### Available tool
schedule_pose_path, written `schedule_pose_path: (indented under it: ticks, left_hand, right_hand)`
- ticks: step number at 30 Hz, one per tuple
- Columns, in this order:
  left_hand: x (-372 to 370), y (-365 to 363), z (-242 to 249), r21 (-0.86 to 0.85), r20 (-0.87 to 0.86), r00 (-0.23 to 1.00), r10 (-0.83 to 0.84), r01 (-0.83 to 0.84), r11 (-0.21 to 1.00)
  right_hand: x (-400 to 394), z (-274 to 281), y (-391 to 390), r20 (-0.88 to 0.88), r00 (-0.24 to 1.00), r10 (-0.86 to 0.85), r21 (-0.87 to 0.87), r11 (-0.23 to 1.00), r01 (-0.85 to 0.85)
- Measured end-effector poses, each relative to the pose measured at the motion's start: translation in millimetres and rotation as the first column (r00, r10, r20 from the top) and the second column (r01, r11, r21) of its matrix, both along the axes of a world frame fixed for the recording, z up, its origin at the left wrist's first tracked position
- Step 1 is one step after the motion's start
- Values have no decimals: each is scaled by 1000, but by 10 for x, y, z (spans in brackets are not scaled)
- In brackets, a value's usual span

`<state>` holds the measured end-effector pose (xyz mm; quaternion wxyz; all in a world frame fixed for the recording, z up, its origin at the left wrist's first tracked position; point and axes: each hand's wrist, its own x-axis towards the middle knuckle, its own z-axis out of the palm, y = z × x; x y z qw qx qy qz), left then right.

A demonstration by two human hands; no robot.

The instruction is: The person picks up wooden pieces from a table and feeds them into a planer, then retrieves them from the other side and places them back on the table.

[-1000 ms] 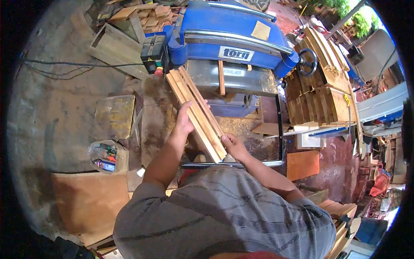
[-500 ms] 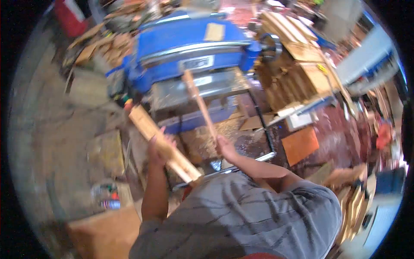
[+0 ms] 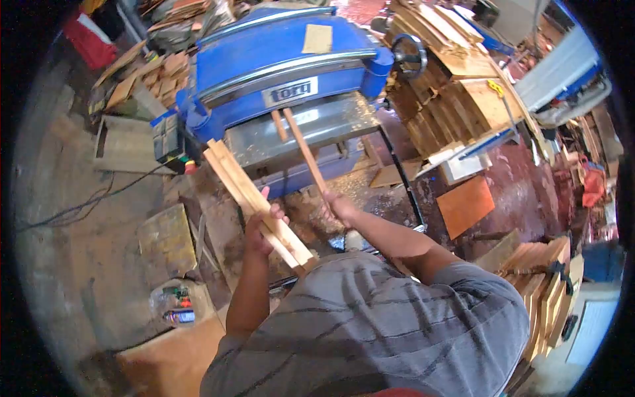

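Note:
My left hand (image 3: pixel 266 225) is closed around a few pale wooden strips (image 3: pixel 248 192) lying side by side, which slant from the planer bed down to my shirt. My right hand (image 3: pixel 339 208) grips the near end of a long, narrow wooden strip (image 3: pixel 304 151). Its far end reaches the opening of the blue thickness planer (image 3: pixel 284 56), above the metal bed (image 3: pixel 254 140). Just left of that strip, a short wooden piece (image 3: pixel 279 124) sticks out of the same opening; neither hand touches it.
A handwheel (image 3: pixel 409 55) is on the planer's right side. Stacked boards (image 3: pixel 456 119) stand right of it, and more boards (image 3: pixel 542 291) lie at lower right. A black frame bar (image 3: pixel 403 175) runs beside the bed. Cables (image 3: pixel 92 202) cross the floor at left.
The short wooden piece now shows separately beside the strip in my right hand. My left hand and its strips sit slightly farther right in view. Both hands keep their holds.

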<state>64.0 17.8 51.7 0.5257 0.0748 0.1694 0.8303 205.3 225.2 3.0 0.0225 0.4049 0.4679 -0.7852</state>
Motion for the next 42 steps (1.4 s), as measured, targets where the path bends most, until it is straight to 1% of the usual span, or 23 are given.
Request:
schedule_pose_path:
  ticks: [1, 3, 5, 6, 9, 11, 13, 16, 21, 23, 25, 26, 27, 28, 29, 30, 31, 33, 35, 36, 37, 39, 42]
  left_hand:
    - [-29, 17, 12, -1, -19, 1000, 2, -2, 1000]
    - [-55, 11, 15, -16, 12, 1000, 13, -13, 1000]
    - [-57, 2, -23, -22, 43, 999, 0, 0, 1000]
    - [-46, -23, -17, -78, 43, 999, 23, -20, 997]
    - [-57, -42, -40, -85, 24, 996, 83, -81, 993]
    - [-73, -54, -100, -83, 36, 996, 82, -79, 993]
    - [-74, -47, -85, -9, 43, 998, 55, -54, 998]
    - [-83, -21, -119, 18, 45, 998, 38, -39, 999]
    - [-68, 37, -13, -45, 38, 999, -10, 12, 999]
    - [-60, 58, 9, -71, 37, 999, -17, 20, 997]
    - [-38, 54, 13, -83, 18, 999, -34, 36, 996]
    - [12, 28, 53, -95, 23, 999, -37, 39, 995]
    - [48, 18, 138, -139, 10, 999, -37, 37, 990]
    - [26, 71, 197, -165, -15, 1000, -23, 20, 986]
    - [-5, 93, 217, -159, -19, 1000, 1, -4, 987]
    - [-3, 62, 217, -171, -34, 999, -22, 16, 985]
    - [24, -6, 204, -190, -41, 998, -45, 37, 981]
    - [-7, -70, 219, -231, -49, 999, -18, 6, 973]
    - [1, -61, 271, -238, -35, 998, -56, 47, 970]
    - [30, -74, 279, -244, -63, 998, -31, 14, 970]
    - [72, -113, 277, -257, -54, 998, -19, 5, 966]
    - [66, -122, 291, -299, -83, 996, -19, -7, 954]
    - [107, -118, 253, -289, -74, 997, 1, -22, 957]
  right_hand:
    - [-58, -5, 31, 0, 1000, 19, -10, 1000, -19]
    - [-118, -41, 74, -28, 1000, 6, 24, 1000, -5]
    - [-169, -120, 88, -20, 999, 38, 25, 999, -38]
    - [-180, -133, 81, -30, 999, 26, 41, 999, -25]
    - [-170, -140, 7, -26, 1000, -2, 41, 999, 3]
    - [-106, -95, -28, -16, 999, -52, -3, 999, 52]
    - [-8, -70, -41, -28, 998, -58, -21, 998, 58]
    - [131, -102, -9, -30, 998, -63, -19, 998, 62]
    - [235, -113, 87, -3, 996, -85, 44, 995, 85]
    - [192, -123, 177, -25, 996, -88, 57, 994, 90]
    - [101, -206, 316, -55, 995, -82, 80, 993, 87]
    - [28, -383, 417, -58, 992, -109, 89, 990, 114]
    - [-79, -274, 494, -61, 993, -99, 131, 986, 106]
    - [-230, -429, 639, -49, 993, -103, 207, 972, 111]
    - [-374, -408, 798, -26, 997, -75, 329, 941, 80]
    - [-498, -403, 912, 8, 999, -48, 437, 898, 39]
    - [-646, -303, 993, 25, 992, -125, 397, 912, 105]
    - [-738, -251, 1004, 20, 987, -159, 302, 942, 146]
    - [-854, -289, 1088, 25, 990, -141, 331, 935, 125]
    - [-844, -350, 1113, 44, 987, -152, 354, 927, 127]
    - [-846, -411, 1163, 27, 993, -111, 392, 915, 91]
    - [-899, -423, 1214, -8, 991, -137, 250, 959, 134]
    - [-972, -402, 1308, 33, 995, -92, 268, 960, 79]
